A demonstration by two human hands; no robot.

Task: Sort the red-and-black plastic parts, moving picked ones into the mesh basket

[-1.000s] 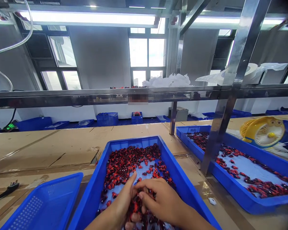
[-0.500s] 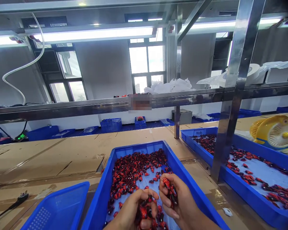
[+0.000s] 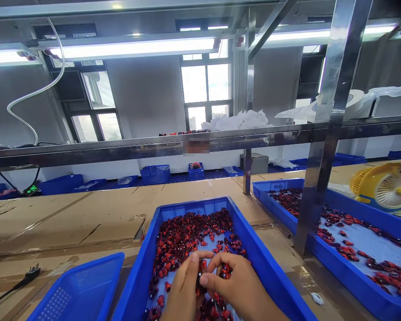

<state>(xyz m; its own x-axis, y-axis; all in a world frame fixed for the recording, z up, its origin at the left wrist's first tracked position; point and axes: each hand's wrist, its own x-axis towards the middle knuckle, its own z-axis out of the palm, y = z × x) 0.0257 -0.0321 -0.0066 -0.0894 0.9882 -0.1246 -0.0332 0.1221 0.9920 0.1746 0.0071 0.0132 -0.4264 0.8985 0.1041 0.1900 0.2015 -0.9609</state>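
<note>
Right hand (image 3: 235, 283) lowered — fingers meet left hand (image 3: 183, 287).

The middle tray (image 3: 254, 249) is set on the cardboard-covered bench (image 3: 87, 218), directly in front of the person. Small parts (image 3: 187, 232) are piled in it, mostly toward its far end. Both hands are placed inside the tray at its near end, the left hand (image 3: 183, 290) beside the right hand (image 3: 234, 290), fingertips touching among the parts. An empty basket (image 3: 76, 290) is positioned just left of the tray. A plug (image 3: 30, 274) lies on the bench further left. A second tray (image 3: 354, 276) holding more parts is located to the right, behind a metal post (image 3: 317, 178). A fan (image 3: 387, 189) sits behind that tray. A shelf rail (image 3: 120, 149) runs overhead across the bench.
</note>
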